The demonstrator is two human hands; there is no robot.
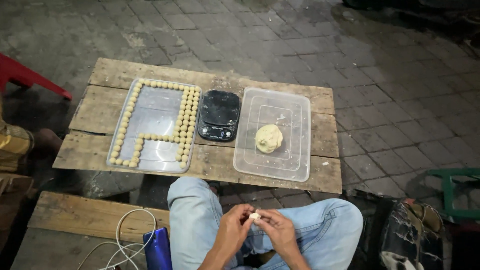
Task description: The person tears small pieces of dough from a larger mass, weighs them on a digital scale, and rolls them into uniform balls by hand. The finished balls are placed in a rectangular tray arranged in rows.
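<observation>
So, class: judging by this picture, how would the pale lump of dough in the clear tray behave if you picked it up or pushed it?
The dough lump looks soft and uneven, so it would probably dent and sag instead of holding its shape. Its flattened base suggests it would smear or stick, not roll, on the clear tray. The small dough balls look rounder, so they would likely roll more readily.

A small pale piece of dough (255, 216) is pinched between the fingertips of the left hand (234, 229) and the right hand (278, 230), which meet over the person's lap, between the knees. It is whitish-yellow, roundish and lumpy, and mostly covered by the fingers.
</observation>
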